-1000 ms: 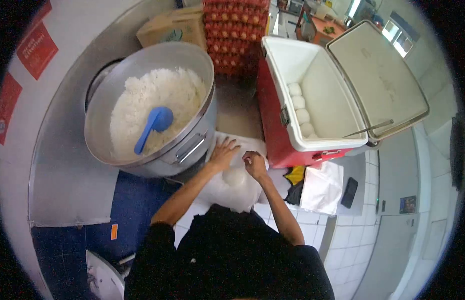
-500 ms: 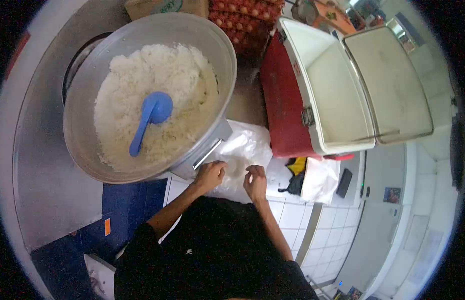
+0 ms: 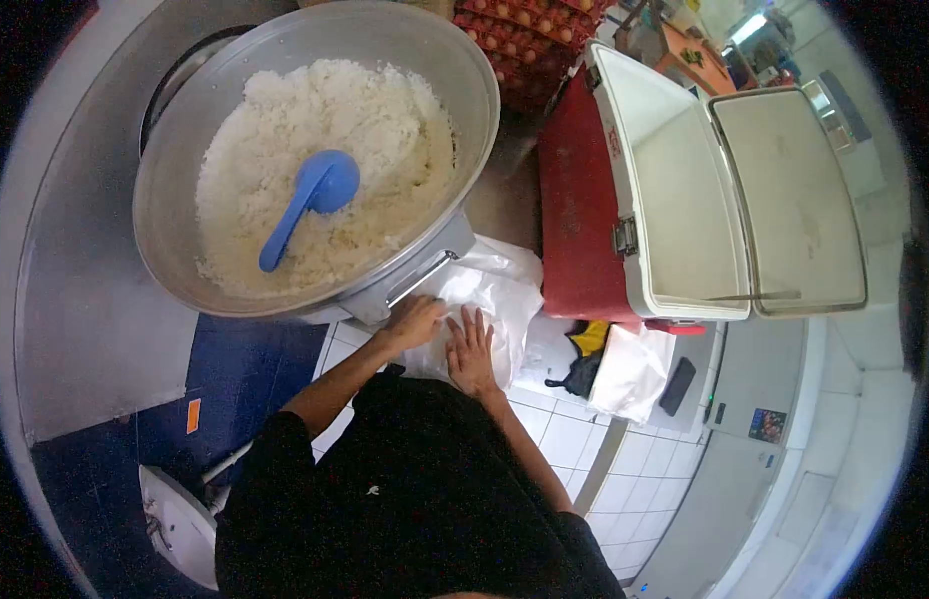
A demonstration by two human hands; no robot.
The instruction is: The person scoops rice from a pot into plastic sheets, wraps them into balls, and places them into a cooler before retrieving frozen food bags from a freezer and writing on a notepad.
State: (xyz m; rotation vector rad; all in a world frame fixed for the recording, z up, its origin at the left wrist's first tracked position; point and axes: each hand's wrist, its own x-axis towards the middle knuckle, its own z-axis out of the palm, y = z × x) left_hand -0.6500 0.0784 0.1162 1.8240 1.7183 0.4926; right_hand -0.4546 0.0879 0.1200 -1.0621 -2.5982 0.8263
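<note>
Below the pot, a stack of thin, whitish plastic sheets (image 3: 509, 290) lies wrinkled and shiny. My right hand (image 3: 471, 351) is spread on it with the palm down and the fingers apart. Just to its left, my left hand (image 3: 416, 321) has its fingers bent together against the plastic, near the pot's metal handle (image 3: 421, 278). Its fingertips are partly hidden. The large metal pot (image 3: 165, 235) holds a mound of white rice (image 3: 329, 105). On the rice rests a blue scoop (image 3: 329, 183), untouched by either hand.
A red cooler box (image 3: 581, 210) stands open at the right, its lid (image 3: 799, 200) folded back. Trays of eggs (image 3: 529, 40) are stacked behind. Nearby lie a black and yellow cloth (image 3: 584, 359), a white plastic bag (image 3: 634, 374) and a dark flat object (image 3: 677, 387).
My right hand has moved left and flattened from curled fingers onto the plastic. My left hand has moved slightly up. The whole view has shifted a little.
</note>
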